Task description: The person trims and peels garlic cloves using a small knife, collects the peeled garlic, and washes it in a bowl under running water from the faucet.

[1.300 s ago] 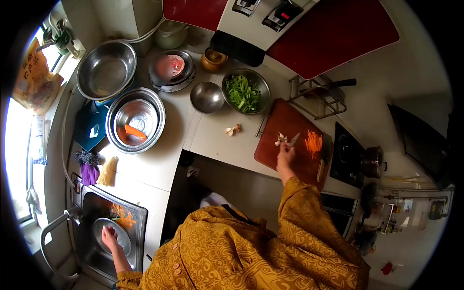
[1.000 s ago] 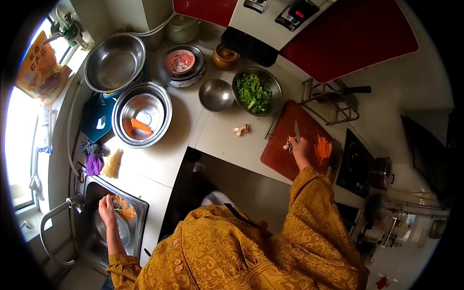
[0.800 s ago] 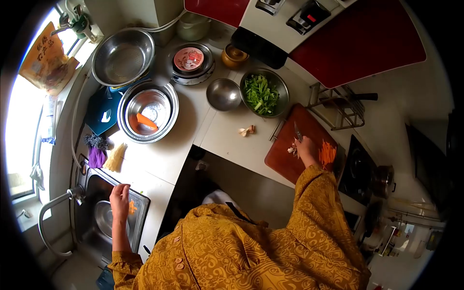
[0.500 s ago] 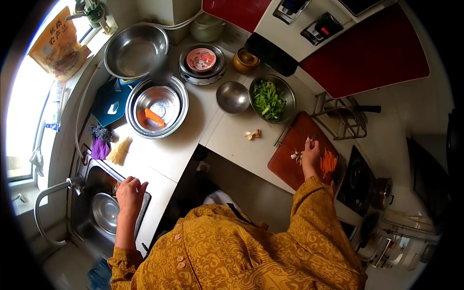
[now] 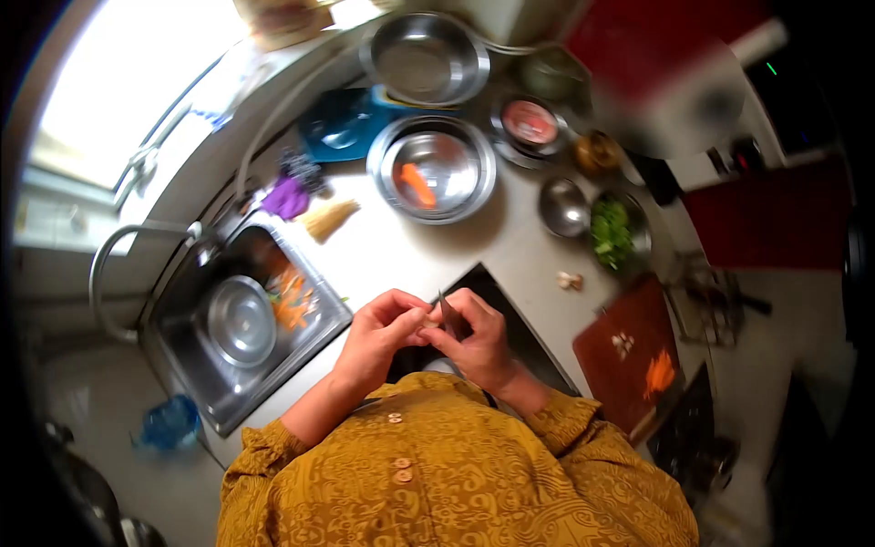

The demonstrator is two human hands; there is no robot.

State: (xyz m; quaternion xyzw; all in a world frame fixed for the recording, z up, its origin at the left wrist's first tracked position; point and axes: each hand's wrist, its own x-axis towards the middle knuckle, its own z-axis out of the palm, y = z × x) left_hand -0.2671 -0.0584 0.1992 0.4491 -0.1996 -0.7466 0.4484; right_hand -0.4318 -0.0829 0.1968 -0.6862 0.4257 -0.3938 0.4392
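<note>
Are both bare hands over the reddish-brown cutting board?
No, the bare left hand and right hand meet left of the reddish-brown cutting board.

- A loose mustard-yellow top [image 5: 437, 515], below the hands, printed all over with swirling scrolls in lighter and darker shades of the same colour.
- Round, pale tan buttons [image 5: 395, 417] run down the front: one stands nearer the hands, while two sit close together farther from them.
- Behind the left hand [image 5: 369, 335], a wide left sleeve [image 5: 260, 469] in matching cloth, creased around its opening.
- Behind the right hand [image 5: 478, 339], a similarly roomy, patterned right sleeve [image 5: 592, 447], wrinkled toward its end.
- Both hands are bare.
</note>
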